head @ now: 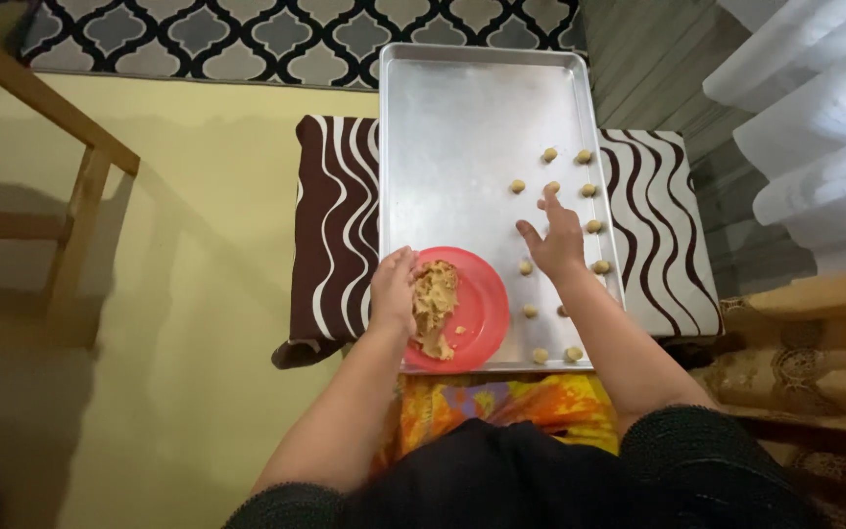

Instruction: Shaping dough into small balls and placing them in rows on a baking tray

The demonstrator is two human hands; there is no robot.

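**Dough on plate, balls on tray, both hands over tray**

Left hand (393,289): resting on the left rim of the red plate (482,304), fingers curled narrow against the lump of tan dough (435,306). Touching the dough edge; actual pinch on a piece not visible, cannot tell.

Right hand (555,238): hovering over the right half of the metal baking tray (462,127), fingers spread wide, palm down, holding nothing visible. Fingertips pointing far, just short of the nearest dough ball (551,187).

Dough lump: piled on the left part of the plate, a few crumbs beside it on the bare red surface. Plate sitting inside the tray at its near left corner.

Dough balls: small, round, tan, set out on the right side of the tray in rough columns. Farthest pair near mid-tray height, nearest pair (556,355) at the near edge. Some partly hidden behind the right wrist. Far and left parts of the tray bare metal.

Tray: long side running near to far, lying on a cushion with brown and white wavy stripes (335,196), overhanging it at the far end.

Surroundings: yellow floor to the left, wooden chair frame (80,186) far left, black and white patterned rug (247,39) at the far edge, white curtain (815,108) at right. Orange patterned cloth (501,407) on the lap just near of the tray, dark sleeves at the bottom.
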